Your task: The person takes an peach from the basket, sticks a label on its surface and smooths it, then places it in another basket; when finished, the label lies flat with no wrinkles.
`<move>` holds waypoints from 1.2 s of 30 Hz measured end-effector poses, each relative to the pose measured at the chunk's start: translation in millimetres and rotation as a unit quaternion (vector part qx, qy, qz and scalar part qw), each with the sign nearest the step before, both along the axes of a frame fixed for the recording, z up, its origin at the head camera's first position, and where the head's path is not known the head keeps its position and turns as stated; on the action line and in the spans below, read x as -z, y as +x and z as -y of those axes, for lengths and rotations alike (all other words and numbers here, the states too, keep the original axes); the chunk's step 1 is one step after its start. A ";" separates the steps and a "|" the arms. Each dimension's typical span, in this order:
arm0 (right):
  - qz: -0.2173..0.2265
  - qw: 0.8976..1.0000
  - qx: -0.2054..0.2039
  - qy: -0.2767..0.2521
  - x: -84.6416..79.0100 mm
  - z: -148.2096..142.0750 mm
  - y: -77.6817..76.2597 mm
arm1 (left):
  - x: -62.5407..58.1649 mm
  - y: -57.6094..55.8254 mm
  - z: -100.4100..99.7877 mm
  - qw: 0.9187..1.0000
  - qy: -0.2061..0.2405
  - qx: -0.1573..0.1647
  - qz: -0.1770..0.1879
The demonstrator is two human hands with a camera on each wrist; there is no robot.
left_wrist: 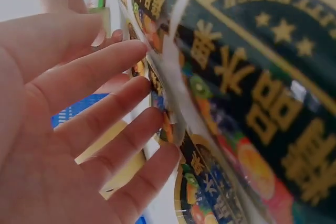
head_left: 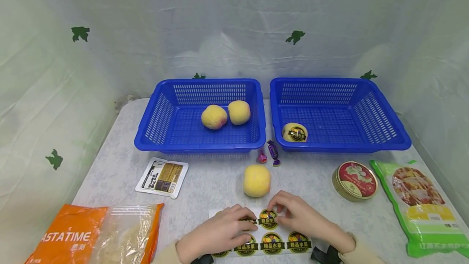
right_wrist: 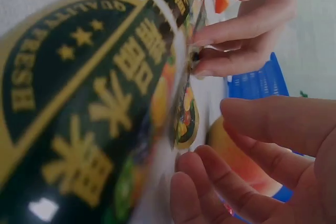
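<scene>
A sheet of round black-and-gold fruit stickers lies at the front of the table. My left hand rests on its left part, fingers fairly straight with the tips on the stickers; it covers some of them. My right hand is over the sheet's right part, thumb and forefinger apart on either side of one sticker in the upper row. Nothing shows between the right fingers in the right wrist view. Just beyond the sheet sits a yellow peach.
Two peaches lie in the left blue basket; a stickered peach lies in the right blue basket. Wrapped candies lie before them. A white packet and orange bag are left, a round tin and green bag right.
</scene>
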State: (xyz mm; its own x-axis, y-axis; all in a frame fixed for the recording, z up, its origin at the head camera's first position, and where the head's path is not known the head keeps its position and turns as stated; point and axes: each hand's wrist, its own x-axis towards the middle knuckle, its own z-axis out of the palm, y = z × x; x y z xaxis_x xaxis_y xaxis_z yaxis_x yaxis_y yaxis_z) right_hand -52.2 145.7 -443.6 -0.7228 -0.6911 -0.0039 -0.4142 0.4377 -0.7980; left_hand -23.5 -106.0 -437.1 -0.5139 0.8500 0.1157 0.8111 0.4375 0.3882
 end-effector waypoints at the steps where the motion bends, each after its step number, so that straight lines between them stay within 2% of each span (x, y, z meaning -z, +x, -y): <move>1: -0.001 1.000 0.000 0.004 0.5 0.8 0.4 | 0.7 0.2 0.1 1.000 -0.003 0.001 -0.006; 7: -0.009 1.000 -0.003 0.021 3.4 3.4 1.4 | 2.2 2.0 -0.2 1.000 -0.014 -0.003 -0.028; 10: -0.016 1.000 -0.011 0.007 4.7 5.1 1.0 | 2.1 2.2 -0.7 0.999 -0.020 -0.007 -0.028; 15: -0.040 0.997 -0.020 -0.056 7.2 8.8 -4.4 | 3.1 1.4 -1.1 1.000 -0.022 -0.010 -0.020; 19: -0.052 0.992 -0.016 -0.112 0.6 10.1 -13.7 | 3.5 0.5 -1.3 1.000 -0.018 -0.014 -0.011; 23: -0.041 0.985 0.009 -0.167 -13.3 11.7 -24.6 | 2.7 -1.9 -1.5 1.000 0.000 -0.017 0.020; 26: -0.035 0.979 0.045 -0.197 -25.4 15.4 -32.2 | -0.6 -5.5 -1.4 0.998 0.037 -0.015 0.047; 30: -0.025 0.973 0.083 -0.216 -42.1 24.1 -38.6 | -9.3 -14.8 0.8 0.989 0.126 -0.029 0.077; 33: -0.021 0.972 0.098 -0.213 -50.0 31.2 -41.7 | -14.5 -26.1 2.7 0.973 0.207 -0.061 0.085; 36: -0.022 0.973 0.107 -0.204 -52.5 37.2 -44.8 | -16.1 -38.2 2.8 0.955 0.263 -0.111 0.084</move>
